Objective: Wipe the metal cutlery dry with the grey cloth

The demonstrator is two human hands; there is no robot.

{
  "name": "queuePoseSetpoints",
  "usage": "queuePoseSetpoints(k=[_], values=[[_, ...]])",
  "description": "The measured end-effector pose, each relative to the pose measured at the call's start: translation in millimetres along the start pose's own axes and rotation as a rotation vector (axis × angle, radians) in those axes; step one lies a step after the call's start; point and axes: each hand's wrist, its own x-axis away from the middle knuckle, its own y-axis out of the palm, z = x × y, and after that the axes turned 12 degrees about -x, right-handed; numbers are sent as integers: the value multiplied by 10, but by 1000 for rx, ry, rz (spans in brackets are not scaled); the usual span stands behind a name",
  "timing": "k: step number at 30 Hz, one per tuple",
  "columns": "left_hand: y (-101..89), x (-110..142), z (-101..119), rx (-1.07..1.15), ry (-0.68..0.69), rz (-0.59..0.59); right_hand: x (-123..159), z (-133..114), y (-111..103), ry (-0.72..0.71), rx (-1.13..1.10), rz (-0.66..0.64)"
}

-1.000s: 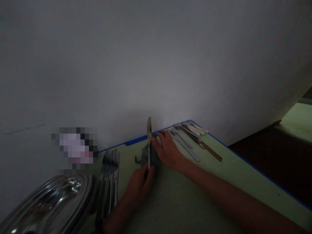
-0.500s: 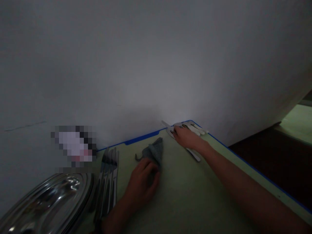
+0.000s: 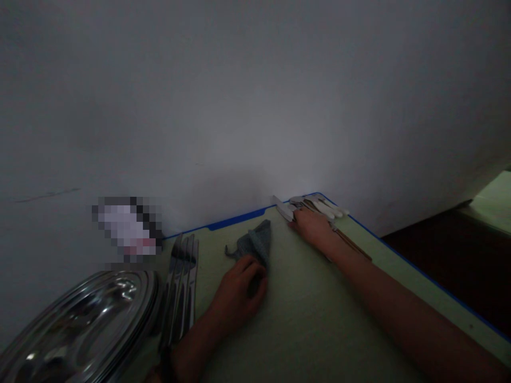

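Note:
My left hand (image 3: 243, 284) is closed, its curled fingers on the near end of a crumpled grey cloth (image 3: 255, 242) lying on the table. Farther right and back, my right hand (image 3: 313, 226) is closed around a table knife, whose pale blade (image 3: 282, 208) points toward the wall. Its fingertips are partly hidden. Just beyond that hand lies a bunch of cutlery with white handles (image 3: 333, 210). A brown-looking length of cutlery (image 3: 351, 244) shows beside my right wrist. Several table knives (image 3: 183, 287) lie side by side left of my left hand.
A stack of shiny oval metal trays (image 3: 80, 319) fills the lower left. Behind it, a blurred-out object (image 3: 128, 226) stands against the wall (image 3: 239, 106). The light green table (image 3: 311, 330) has a blue edge. Dark floor (image 3: 439, 260) lies to the right.
The view has shifted slightly. My right hand has moved a little on the cutlery, and a brown-looking piece now shows beside my wrist. My left hand stays at the cloth.

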Motion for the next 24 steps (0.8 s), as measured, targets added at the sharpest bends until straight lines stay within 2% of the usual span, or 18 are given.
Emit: queuePoseSetpoints(k=[11, 18, 21, 24], values=[[-4, -5, 7, 7, -13, -20, -20, -19, 57, -45, 40, 137], [-23, -10, 12, 2, -4, -33, -14, -7, -13, -45, -17, 109], [-12, -2, 11, -24, -2, -29, 10, -76, -42, -127, -91, 125], [12, 8, 25, -122, 37, -25, 81, -248, 24, -324, -259, 91]])
